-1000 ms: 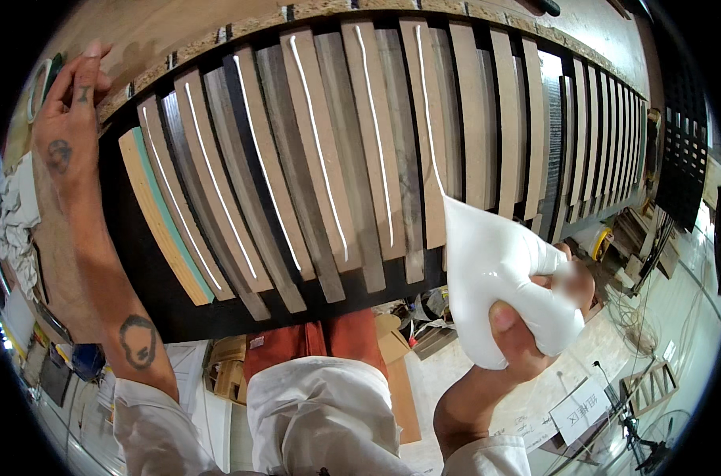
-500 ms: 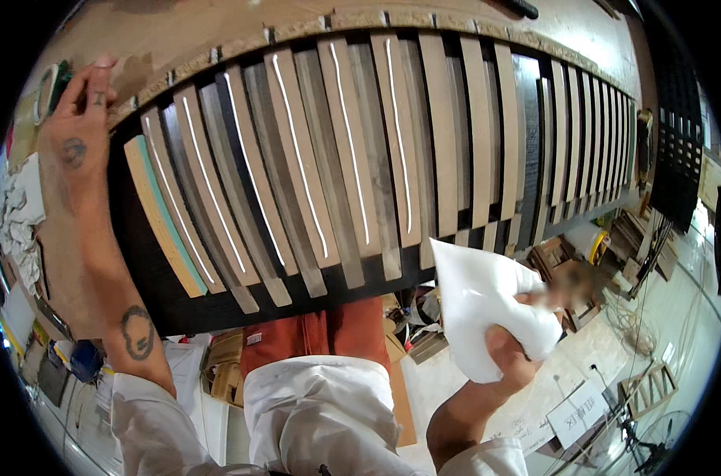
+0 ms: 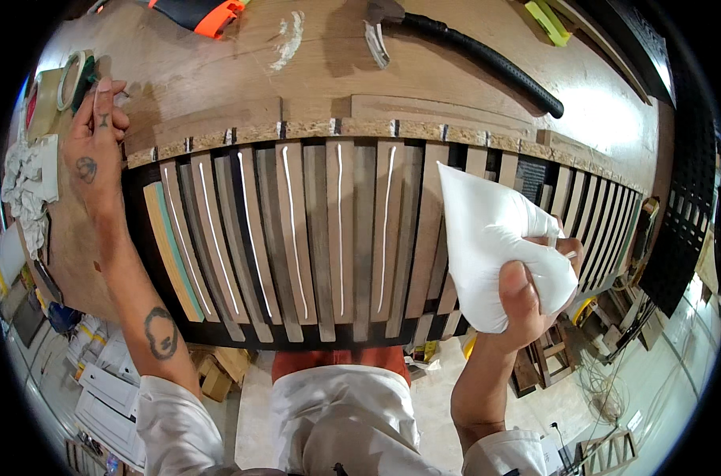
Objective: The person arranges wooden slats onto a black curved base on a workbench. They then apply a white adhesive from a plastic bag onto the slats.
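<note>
My right hand [image 3: 527, 305] is closed around a full white piping bag [image 3: 487, 238], its pointed tip facing up and left above the slats. Under it lies a dark panel [image 3: 257, 335] carrying a row of brown slats [image 3: 424, 238]. Several slats on the left bear a thin white bead [image 3: 341, 230] along their length; those under and right of the bag show none. My left hand [image 3: 97, 135] is by the panel's far left corner, its fingers loosely bent and apart, with nothing visible in them. A marked chipboard strip [image 3: 313, 129] runs along the slats' far ends.
On the wooden bench [image 3: 218, 75] beyond lie a black-handled hammer [image 3: 487, 63], an orange and black tool [image 3: 206, 16] and a yellow-green piece [image 3: 547, 22]. A tape roll [image 3: 75, 79] and crumpled white cloth [image 3: 29, 178] lie at left. Wooden frames [image 3: 547, 357] stand on the floor at right.
The piping bag in my right hand has moved up and over the slats. The view has tilted so more of the bench shows. My left hand stays near the corner, fingers more bent.
</note>
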The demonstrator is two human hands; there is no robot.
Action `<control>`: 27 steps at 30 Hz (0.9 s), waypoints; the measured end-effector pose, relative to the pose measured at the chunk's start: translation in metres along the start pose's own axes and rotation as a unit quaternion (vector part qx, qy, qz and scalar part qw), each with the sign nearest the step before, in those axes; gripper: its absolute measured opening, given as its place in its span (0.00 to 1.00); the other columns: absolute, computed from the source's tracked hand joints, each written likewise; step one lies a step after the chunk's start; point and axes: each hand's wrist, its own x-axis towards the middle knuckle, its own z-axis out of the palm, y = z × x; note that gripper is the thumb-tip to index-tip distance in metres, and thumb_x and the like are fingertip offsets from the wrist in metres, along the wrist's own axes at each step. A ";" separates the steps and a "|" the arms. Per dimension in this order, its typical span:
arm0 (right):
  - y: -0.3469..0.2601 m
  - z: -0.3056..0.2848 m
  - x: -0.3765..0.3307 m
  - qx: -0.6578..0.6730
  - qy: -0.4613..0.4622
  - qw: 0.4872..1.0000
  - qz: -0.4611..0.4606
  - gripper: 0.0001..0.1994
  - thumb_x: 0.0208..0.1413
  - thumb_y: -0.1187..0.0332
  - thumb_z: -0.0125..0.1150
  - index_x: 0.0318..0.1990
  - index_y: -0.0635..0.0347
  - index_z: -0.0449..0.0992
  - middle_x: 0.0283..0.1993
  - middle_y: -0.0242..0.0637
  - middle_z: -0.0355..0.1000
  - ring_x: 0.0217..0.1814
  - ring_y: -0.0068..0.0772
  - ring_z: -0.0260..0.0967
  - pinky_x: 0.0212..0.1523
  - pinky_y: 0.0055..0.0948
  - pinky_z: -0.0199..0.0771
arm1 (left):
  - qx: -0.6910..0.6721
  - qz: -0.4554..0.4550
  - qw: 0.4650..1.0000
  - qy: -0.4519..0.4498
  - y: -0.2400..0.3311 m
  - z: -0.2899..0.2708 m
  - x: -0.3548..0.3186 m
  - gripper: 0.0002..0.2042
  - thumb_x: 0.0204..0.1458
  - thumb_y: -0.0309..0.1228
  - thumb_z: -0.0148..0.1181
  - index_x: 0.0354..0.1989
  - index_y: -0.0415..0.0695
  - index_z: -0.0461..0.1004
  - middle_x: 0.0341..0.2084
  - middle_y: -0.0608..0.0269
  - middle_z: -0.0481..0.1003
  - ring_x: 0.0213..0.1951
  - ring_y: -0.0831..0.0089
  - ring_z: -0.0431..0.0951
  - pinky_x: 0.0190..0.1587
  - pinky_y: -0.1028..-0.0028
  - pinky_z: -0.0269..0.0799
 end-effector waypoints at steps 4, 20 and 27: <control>0.006 0.004 0.011 0.013 -0.004 1.000 0.014 0.26 0.31 0.55 0.77 0.29 0.63 0.68 0.33 0.37 0.67 0.34 0.28 0.65 0.40 0.27 0.66 | -0.030 -0.020 0.999 0.002 -0.004 0.000 0.001 0.18 0.62 0.48 0.55 0.43 0.47 0.82 0.19 0.76 0.66 0.25 0.85 0.61 0.31 0.83 0.59; 0.015 -0.008 -0.001 0.048 -0.001 0.999 -0.002 0.25 0.32 0.56 0.75 0.31 0.62 0.66 0.29 0.36 0.66 0.34 0.27 0.65 0.37 0.26 0.67 | -0.003 0.013 1.000 0.013 0.002 0.003 -0.007 0.16 0.61 0.47 0.57 0.42 0.48 0.82 0.19 0.77 0.65 0.23 0.87 0.58 0.28 0.84 0.55; 0.006 -0.019 -0.024 0.080 -0.018 0.996 0.022 0.25 0.33 0.59 0.74 0.29 0.61 0.63 0.30 0.36 0.61 0.31 0.25 0.64 0.33 0.21 0.64 | 0.028 0.027 0.999 0.022 -0.001 0.002 -0.008 0.18 0.59 0.49 0.58 0.45 0.51 0.82 0.20 0.76 0.66 0.24 0.85 0.60 0.29 0.82 0.55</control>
